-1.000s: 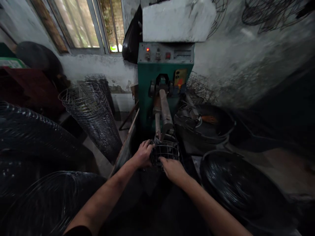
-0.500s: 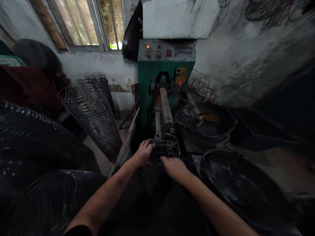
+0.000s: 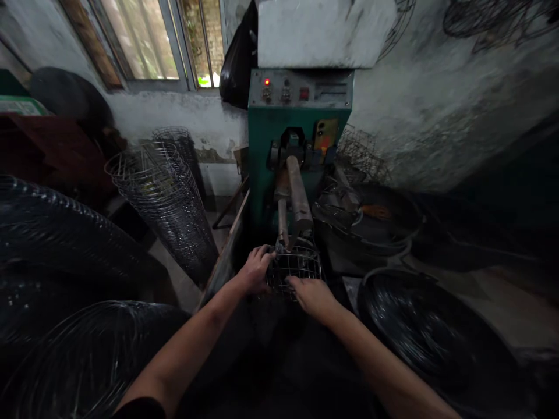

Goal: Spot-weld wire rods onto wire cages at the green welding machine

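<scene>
Here, a wire basket (image 3: 301, 266) sits just below the metal arms (image 3: 299, 195) of a green machine (image 3: 264, 137). The left hand (image 3: 255, 271), fingers curled, grips its left edge; the right hand (image 3: 313, 298) holds its near side, thumb on the wires, other fingers hidden. Farther left stands a wire stack (image 3: 171, 203).

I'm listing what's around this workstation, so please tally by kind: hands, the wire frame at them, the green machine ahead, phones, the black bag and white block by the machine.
Hands: 2 (left hand, right hand)
Wire frame: 1
Green machine: 1
Phone: 1
Black bag: 1
White block: 1
Total: 7
</scene>
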The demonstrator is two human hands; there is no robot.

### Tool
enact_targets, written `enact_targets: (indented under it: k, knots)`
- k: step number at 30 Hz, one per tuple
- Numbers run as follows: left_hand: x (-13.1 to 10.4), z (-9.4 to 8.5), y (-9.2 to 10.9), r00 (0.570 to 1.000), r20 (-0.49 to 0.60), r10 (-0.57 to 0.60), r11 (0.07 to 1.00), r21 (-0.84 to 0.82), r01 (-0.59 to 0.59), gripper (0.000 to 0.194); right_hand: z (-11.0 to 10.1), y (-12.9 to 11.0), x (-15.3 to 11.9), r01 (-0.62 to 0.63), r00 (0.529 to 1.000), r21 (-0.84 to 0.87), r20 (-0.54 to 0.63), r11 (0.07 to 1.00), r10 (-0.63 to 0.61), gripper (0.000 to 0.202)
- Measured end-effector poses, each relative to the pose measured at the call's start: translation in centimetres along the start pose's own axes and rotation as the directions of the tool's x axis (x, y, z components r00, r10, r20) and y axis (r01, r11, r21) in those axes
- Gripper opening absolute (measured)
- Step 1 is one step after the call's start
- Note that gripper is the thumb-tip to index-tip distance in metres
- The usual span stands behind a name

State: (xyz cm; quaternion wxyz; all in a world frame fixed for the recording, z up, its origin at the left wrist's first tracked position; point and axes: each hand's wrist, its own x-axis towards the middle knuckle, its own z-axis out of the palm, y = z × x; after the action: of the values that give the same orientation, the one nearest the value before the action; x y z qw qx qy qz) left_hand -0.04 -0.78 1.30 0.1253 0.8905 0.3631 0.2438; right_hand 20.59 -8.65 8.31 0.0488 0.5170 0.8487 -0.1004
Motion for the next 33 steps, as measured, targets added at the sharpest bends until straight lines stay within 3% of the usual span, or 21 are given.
enact_targets:
  k: [6,12,22,27,33]
  knots:
    - [0.6,0.2,-0.1,1.000,-0.001,-0.016,1.000,-0.010,0.016,0.104,0.5,0.7,0.5,-0.015,1.000,-0.005,0.004,1.000,0.015,0.038]
    - [1.1,0.4,-0.1,1.000,-0.024,-0.011,1.000,-0.001,0.011,0.108,-0.7,0.7,0.6,-0.029,0.999,0.004,0.026,1.000,0.029,0.039]
    - [1.3,-0.2,0.6,0.996,-0.091,-0.008,1.000,-0.023,0.006,0.095,-1.3,0.8,0.5,-0.094,0.996,0.078,0.005,0.993,0.094,0.037]
    - [1.6,0.0,-0.1,0.998,-0.034,-0.052,0.999,-0.005,0.052,0.106,-0.7,0.3,-0.5,-0.123,0.975,0.147,-0.167,0.981,0.147,0.036]
    - [2.4,-0.4,-0.4,0.992,-0.085,-0.098,0.993,0.057,0.103,0.106,1.6,1.4,-2.0,-0.118,0.884,0.255,-0.414,0.960,0.219,0.033]
